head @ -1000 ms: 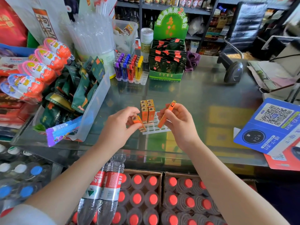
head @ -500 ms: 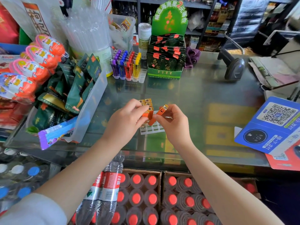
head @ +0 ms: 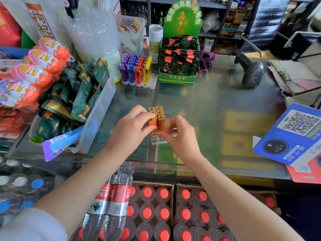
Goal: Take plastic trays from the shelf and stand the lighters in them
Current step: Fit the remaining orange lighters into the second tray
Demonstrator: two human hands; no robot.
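Two orange lighters [head: 157, 121] pinched, one per hand: left hand [head: 129, 131], right hand [head: 180, 136]; seat each straight down into the tray [head: 157, 140] slots right below my fingertips.

Bright, even daylight over your counter, with a soft, slightly smeared picture.

Your reflective green glass countertop [head: 217, 108] carries pale glare and hazy mirror images of the goods behind it. Your hands cast only faint, soft shadows. The wide lens bends the dark shelving uprights [head: 224, 23] and stretches the blue QR-code payment card [head: 293, 136] at the right edge. The pink-and-orange egg-shaped sweet packs [head: 34, 75] at the left look blurred, and the back shelves sit dimmer.
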